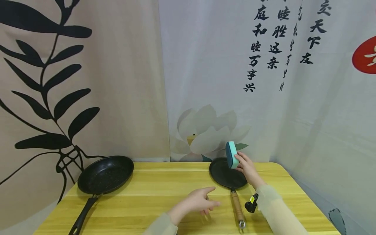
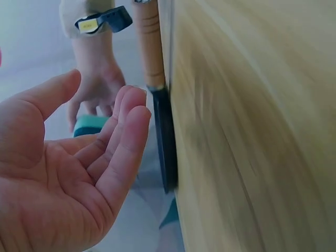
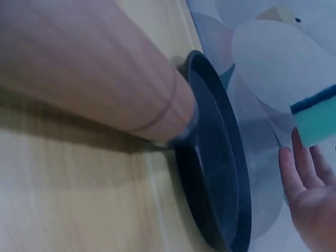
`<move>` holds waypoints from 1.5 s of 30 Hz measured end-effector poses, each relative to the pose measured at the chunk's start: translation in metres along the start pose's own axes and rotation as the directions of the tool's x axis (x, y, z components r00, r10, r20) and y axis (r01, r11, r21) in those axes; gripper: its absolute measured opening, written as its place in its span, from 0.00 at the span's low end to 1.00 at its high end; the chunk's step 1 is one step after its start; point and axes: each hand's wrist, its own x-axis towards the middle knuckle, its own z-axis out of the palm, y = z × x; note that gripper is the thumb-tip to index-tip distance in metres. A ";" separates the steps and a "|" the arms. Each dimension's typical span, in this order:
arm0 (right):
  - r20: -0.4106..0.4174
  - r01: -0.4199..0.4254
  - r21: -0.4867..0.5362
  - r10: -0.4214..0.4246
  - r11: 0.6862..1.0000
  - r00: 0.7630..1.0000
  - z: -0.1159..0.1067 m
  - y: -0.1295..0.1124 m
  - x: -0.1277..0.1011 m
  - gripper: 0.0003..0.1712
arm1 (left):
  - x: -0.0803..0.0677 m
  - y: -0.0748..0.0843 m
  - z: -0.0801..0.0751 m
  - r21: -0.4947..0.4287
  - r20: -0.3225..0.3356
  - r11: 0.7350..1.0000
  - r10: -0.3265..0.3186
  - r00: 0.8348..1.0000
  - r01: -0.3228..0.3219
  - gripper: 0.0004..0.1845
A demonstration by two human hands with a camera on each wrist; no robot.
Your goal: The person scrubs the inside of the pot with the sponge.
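My right hand (image 1: 247,168) holds a turquoise sponge (image 1: 233,154) with a dark blue scouring side, raised over the small black pan (image 1: 224,174). In the right wrist view the sponge (image 3: 319,119) sits at the fingertips, partly cut off by the frame edge. The pan's wooden handle (image 1: 236,207) points toward me. Left of that handle, my left hand (image 1: 201,201) hovers over the table with nothing in it. The left wrist view shows its palm (image 2: 63,184), with thumb and fingers apart and loosely bent.
A larger black frying pan (image 1: 105,174) rests at the table's left side, its black handle (image 1: 83,213) toward the front. The yellow wooden table (image 1: 164,182) ends at a printed curtain (image 1: 205,81). A small black device (image 1: 251,204) is on the right wrist.
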 end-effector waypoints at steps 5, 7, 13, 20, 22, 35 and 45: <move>0.026 -0.003 -0.011 0.003 1.000 1.000 0.012 0.001 0.004 0.36 | -0.027 -0.013 -0.022 -0.083 -0.031 0.996 0.041 0.999 -0.044 0.35; 0.040 -0.004 -0.015 0.004 1.000 0.999 0.017 0.001 0.005 0.36 | -0.036 -0.018 -0.031 -0.096 -0.036 0.993 0.065 0.997 -0.069 0.34; 0.059 -0.004 -0.014 0.005 1.000 0.998 0.028 0.000 0.006 0.35 | -0.062 -0.034 -0.056 -0.154 -0.038 0.983 0.098 0.994 -0.102 0.33; 0.091 -0.002 -0.016 0.004 1.000 0.996 0.048 -0.001 0.013 0.35 | -0.091 -0.046 -0.083 -0.185 -0.061 0.979 0.073 0.995 -0.083 0.34; 0.097 0.002 -0.014 -0.001 1.000 0.995 0.055 -0.001 0.016 0.35 | -0.098 -0.049 -0.092 -0.182 -0.076 0.980 0.065 0.995 -0.078 0.33; 0.169 0.034 -0.025 -0.030 0.999 0.985 0.104 0.002 0.027 0.33 | -0.136 -0.059 -0.150 -0.135 -0.223 0.987 0.054 0.973 -0.085 0.32; 0.248 0.079 -0.070 -0.059 0.994 0.967 0.137 0.001 0.028 0.32 | -0.180 -0.062 -0.203 -0.114 -0.377 0.993 -0.047 0.925 0.004 0.33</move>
